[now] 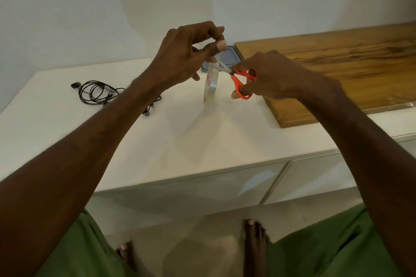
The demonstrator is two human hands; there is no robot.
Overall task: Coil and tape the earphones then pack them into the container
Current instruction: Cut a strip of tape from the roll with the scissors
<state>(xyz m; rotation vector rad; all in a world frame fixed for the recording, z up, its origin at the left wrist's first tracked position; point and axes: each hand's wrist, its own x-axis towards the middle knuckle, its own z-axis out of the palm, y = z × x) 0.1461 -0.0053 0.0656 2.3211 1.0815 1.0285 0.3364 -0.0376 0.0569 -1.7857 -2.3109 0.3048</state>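
Observation:
A roll of clear tape (211, 84) hangs edge-on above the white counter, its loose end pinched between thumb and fingers of my left hand (186, 54). My right hand (270, 76) grips orange-handled scissors (242, 83), whose blades meet the tape strip just below my left thumb. Black earphones (96, 93) lie loosely coiled on the counter to the left, with a second tangle of cable and earbuds (150, 108) partly hidden behind my left forearm. A grey-lidded container (230, 57) sits at the back, half hidden by my hands.
A wooden board (337, 74) covers the right part of the white counter (180, 141). White wall stands close behind. Cabinet doors (202, 191) are below the counter edge, and my bare feet rest on the tiled floor.

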